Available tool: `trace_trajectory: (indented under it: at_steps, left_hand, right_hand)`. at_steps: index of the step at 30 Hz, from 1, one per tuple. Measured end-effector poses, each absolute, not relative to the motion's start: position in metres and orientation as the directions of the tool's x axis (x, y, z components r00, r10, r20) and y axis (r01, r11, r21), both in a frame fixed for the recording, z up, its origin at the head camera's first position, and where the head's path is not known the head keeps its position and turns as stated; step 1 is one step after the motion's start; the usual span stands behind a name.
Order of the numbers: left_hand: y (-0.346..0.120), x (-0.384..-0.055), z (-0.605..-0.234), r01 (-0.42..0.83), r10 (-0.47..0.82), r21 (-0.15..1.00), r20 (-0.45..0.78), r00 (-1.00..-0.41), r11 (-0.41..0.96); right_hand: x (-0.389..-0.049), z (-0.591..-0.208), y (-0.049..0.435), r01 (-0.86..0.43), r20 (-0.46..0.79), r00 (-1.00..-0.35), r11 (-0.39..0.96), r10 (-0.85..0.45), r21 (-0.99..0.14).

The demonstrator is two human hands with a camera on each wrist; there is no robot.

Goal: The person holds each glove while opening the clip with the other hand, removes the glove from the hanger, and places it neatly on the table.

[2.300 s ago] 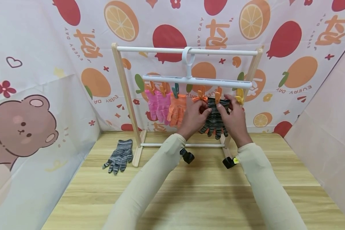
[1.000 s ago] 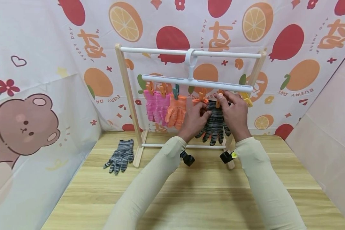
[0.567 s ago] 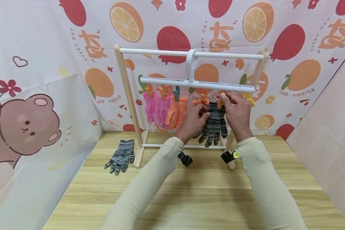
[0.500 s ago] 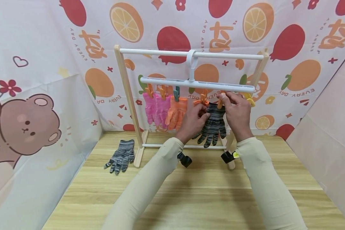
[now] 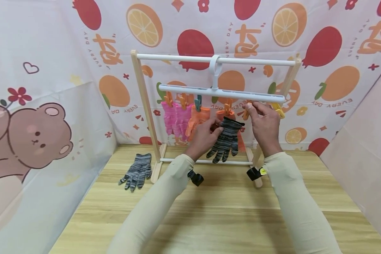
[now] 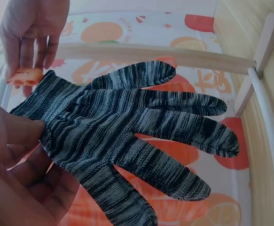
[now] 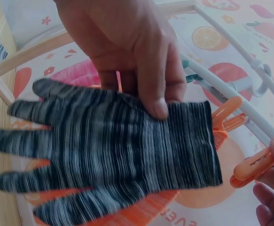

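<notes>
A black-and-grey striped glove [image 5: 227, 139] dangles from my left hand [image 5: 204, 137], whose thumb and fingers pinch it near the cuff. In the right wrist view the cuff of this glove [image 7: 186, 146] stands apart from the pegs. My right hand [image 5: 265, 125] pinches an orange clothespin [image 7: 256, 165] under the right part of the white hanger [image 5: 251, 95]; nothing hangs from that clothespin. Behind the striped glove, an orange glove [image 5: 241, 141] hangs from another orange clothespin [image 5: 228, 106].
Two pink gloves [image 5: 176, 120] and an orange glove [image 5: 199, 114] hang at the hanger's left. A yellow clothespin [image 5: 277, 109] is at its right end. The hanger hooks onto a wooden rack [image 5: 145, 106]. Another striped glove [image 5: 137, 173] lies on the table [image 5: 225, 211].
The striped glove has come away from the right orange clothespin. My left hand has moved left and down with it, while my right hand has gone from the cuff to the clothespin.
</notes>
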State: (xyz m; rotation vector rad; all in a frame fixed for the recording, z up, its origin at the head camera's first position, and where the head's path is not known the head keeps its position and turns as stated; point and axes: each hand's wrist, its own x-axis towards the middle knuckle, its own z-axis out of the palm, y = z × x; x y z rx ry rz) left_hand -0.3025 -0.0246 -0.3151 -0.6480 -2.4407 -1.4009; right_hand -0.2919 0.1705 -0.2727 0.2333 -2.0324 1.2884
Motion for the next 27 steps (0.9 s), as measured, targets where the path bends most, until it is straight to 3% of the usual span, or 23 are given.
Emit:
trace_trajectory:
  at_steps: [27]
  left_hand:
    - [-0.117,-0.294,-0.327,0.434,0.140,0.745,0.425,-0.894,0.506]
  right_hand:
    - [-0.291,-0.271,0.168,-0.460,0.593,-0.773,0.444,0.227,-0.769]
